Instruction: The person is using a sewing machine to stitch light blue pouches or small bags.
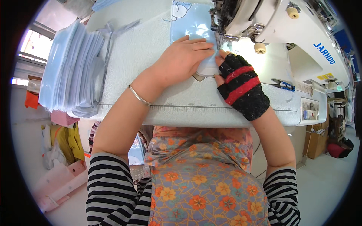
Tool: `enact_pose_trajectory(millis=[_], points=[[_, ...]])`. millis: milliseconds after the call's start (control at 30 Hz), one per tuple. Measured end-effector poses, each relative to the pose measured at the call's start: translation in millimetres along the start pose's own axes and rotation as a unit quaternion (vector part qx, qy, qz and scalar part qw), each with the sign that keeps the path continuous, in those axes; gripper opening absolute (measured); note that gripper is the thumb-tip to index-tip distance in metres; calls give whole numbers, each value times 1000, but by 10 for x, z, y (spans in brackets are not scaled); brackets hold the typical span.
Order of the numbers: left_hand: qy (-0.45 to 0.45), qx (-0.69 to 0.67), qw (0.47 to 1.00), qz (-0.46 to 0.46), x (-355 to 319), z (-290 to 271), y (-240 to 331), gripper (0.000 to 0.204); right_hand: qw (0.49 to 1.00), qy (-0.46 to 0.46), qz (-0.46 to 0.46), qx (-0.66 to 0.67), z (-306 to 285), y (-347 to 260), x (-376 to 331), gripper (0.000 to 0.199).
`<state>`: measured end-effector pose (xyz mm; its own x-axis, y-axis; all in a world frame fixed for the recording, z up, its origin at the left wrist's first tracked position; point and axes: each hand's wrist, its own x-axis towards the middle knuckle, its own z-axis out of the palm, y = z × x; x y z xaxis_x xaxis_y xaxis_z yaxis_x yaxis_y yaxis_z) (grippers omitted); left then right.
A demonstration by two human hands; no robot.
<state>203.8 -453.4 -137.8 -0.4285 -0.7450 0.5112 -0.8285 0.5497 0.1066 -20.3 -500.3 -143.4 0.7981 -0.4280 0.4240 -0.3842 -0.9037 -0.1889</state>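
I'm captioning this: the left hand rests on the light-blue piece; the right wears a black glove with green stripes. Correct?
The stripes are red, not green, as the head view shows. The right hand wears the black glove, and the left hand rests on the light-blue piece.

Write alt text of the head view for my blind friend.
A bare left hand lies on a glossy light-blue printed sheet at a white sewing machine; the right hand, in a black-and-red fingerless glove, is beside it. A thick pale-blue stack of sheets is left, blue snips right.
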Motion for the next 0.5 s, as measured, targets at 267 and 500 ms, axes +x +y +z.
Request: enact_pose_trajectory(millis=[267, 500], points=[[-13, 37, 997, -70, -13, 15, 216, 37, 1000, 1, -6, -22, -29, 24, 22, 40], [-6, 63, 991, -116, -26, 74, 410, 37, 997, 72, 4, 23, -16, 61, 31, 35]])
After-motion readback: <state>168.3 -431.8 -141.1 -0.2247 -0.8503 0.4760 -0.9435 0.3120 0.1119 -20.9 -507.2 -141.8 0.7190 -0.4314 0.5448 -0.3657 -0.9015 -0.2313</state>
